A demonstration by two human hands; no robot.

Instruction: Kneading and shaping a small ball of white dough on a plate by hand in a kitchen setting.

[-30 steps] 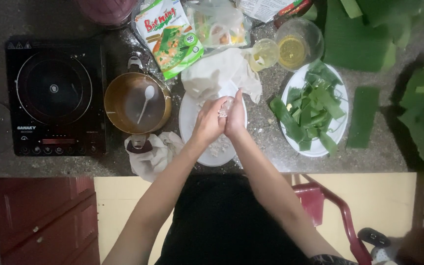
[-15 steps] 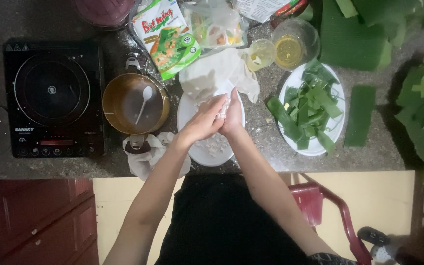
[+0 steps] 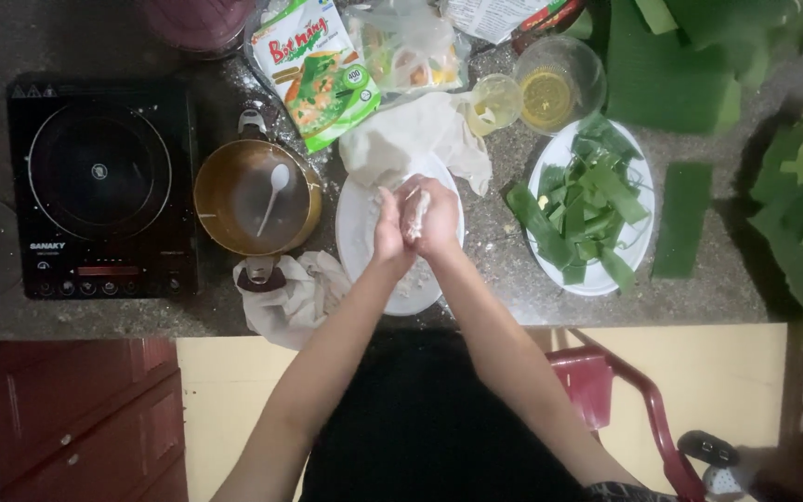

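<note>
Your two hands meet palm to palm over the white plate (image 3: 360, 232) at the middle of the desk (image 3: 717, 288). Your left hand (image 3: 388, 232) and your right hand (image 3: 434, 221) are pressed together around a pale lump of dough (image 3: 416, 214), so both are closed on it, fingers pointing away from you toward the back of the desk. Only a narrow strip of the dough shows between the palms; its long axis runs along the fingers, away from your body, and it sits squarely between the hands, equally close to each. It is held just above the plate, not resting on it, as far as the view lets you judge.

Just beyond your fingertips lies a crumpled white cloth (image 3: 420, 139), touching the plate's far rim. To your left stands a brass-coloured pot (image 3: 220, 200) with a white spoon (image 3: 273, 195) in it, and further left a black cooktop (image 3: 99, 186). A second cloth (image 3: 295, 293) is bunched near the pot's handle. To your right is a plate of cut green leaf strips (image 3: 587, 204), with larger leaf pieces (image 3: 680, 65) beyond it, and a glass bowl of yellow oil (image 3: 558, 85) behind.
</note>
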